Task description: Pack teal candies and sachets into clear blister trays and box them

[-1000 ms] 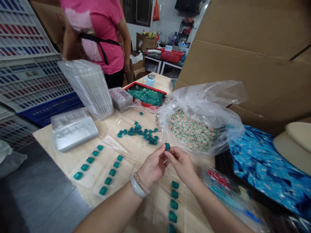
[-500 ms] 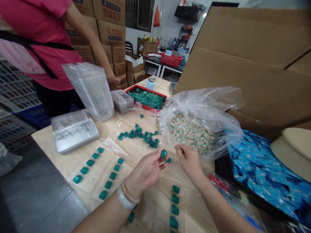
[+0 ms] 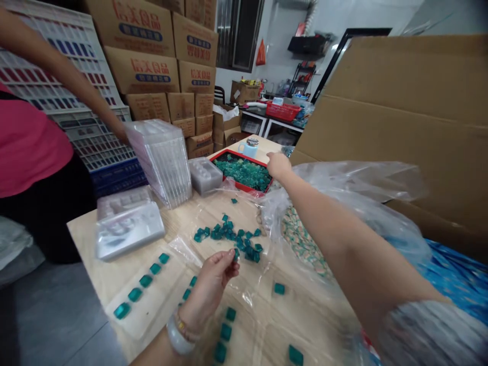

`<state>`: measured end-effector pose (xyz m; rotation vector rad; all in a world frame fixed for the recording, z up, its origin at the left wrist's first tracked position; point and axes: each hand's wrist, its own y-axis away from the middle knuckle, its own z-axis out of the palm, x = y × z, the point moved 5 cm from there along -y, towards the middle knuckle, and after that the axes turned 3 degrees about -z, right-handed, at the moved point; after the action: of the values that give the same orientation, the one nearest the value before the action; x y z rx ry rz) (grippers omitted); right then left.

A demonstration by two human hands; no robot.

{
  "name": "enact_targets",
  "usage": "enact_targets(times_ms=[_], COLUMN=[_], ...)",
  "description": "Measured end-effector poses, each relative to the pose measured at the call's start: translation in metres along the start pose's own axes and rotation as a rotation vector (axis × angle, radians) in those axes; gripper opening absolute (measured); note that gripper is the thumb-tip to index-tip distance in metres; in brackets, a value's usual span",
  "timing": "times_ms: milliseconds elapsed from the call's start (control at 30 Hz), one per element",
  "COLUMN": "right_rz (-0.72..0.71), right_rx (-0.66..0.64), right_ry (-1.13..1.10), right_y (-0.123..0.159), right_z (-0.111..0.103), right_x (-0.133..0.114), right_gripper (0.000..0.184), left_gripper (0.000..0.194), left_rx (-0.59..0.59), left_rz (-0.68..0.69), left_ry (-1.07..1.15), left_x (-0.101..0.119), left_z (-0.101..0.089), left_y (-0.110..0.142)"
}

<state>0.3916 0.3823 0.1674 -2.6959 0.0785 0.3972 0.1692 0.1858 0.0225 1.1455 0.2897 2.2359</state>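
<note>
While the left hand (image 3: 213, 277) pinched a half-hidden green piece (image 3: 236, 255), right hand (image 3: 279, 165) by the far red tray (image 3: 244, 187), grip unclear to me.

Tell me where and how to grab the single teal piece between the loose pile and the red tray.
I'd pinch the teal piece by two opposite sides, coming from above: it looks small and blocky, and lies apart from the pile and red tray.

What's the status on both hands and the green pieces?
Left hand: pinching a green piece. Right hand: outstretched near red-rimmed tray, hold unclear. Loose green pile beyond left hand; right forearm blocks part of plastic bag.
</note>
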Motion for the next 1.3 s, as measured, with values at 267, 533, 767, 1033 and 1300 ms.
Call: enact_targets(times_ms=[267,533,767,1033,1300], right_rz=[-0.164,-0.113,0.151,-0.011,-0.186], right_rx=[-0.218,-0.372,-0.178,-0.523,-0.535], right_ry=[-0.257,-0.609,-0.467,0.051,0.268], right_y=[0.119,0.273,0.303,0.327,0.32], right_z=[0.005,-0.023,-0.051,0.003,0.029], right_x=[-0.038,-0.055,0.01,0.036,0.023], right_gripper=[0.021,0.019,0.021,0.021,0.016], left_gripper=[0.028,0.029,0.033,0.036,0.02], left_rx=[0.017,-0.227,-0.275,0.056,-0.065], left_rz=[0.035,-0.031,0.118,0.551,0.675], left_ry=[-0.078,-0.298,-0.515,-1.026,-1.728], left_x=[0.007,-0.028,-0.037,0.0,-0.019], left_z=[0.008,0.054,0.073,0.037,0.053], left_y=[-0.011,0.013,0.012,-0.04,-0.073])
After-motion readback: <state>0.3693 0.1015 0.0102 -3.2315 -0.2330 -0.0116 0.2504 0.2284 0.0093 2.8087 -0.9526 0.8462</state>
